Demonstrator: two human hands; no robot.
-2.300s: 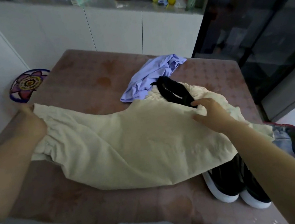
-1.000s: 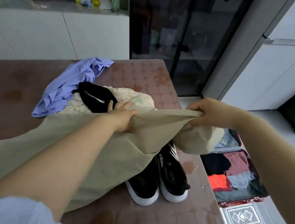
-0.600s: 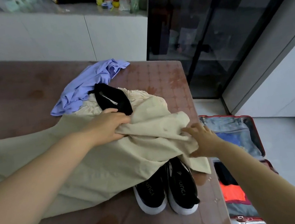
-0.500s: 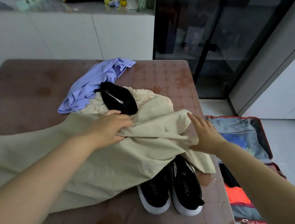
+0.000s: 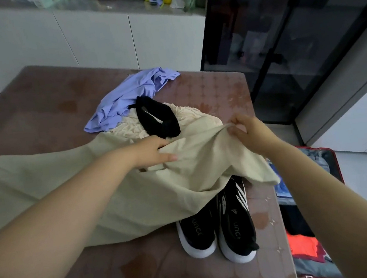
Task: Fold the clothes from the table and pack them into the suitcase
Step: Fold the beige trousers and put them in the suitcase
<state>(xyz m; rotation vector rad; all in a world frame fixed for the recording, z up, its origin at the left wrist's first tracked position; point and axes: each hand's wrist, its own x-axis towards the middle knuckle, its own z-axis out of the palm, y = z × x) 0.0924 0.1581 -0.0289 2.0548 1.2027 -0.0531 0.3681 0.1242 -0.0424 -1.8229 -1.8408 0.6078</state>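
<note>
One beige garment (image 5: pixel 138 192) is gripped by the left hand (image 5: pixel 154 153) and pinched at a raised fold by the right hand (image 5: pixel 250 134); black sneakers (image 5: pixel 216 230) are half-covered below them.

I saw the large garment (image 5: pixel 139 204) spread across the counter (image 5: pixel 45 116), its right end draped over the front of the pair of shoes (image 5: pixel 218 228) near the right edge. Behind it lay the crumpled top (image 5: pixel 125 100). The small garment (image 5: pixel 158 118) rested on the large garment's far end. The suitcase (image 5: pixel 337 164) lay on the floor to the counter's right.
</note>
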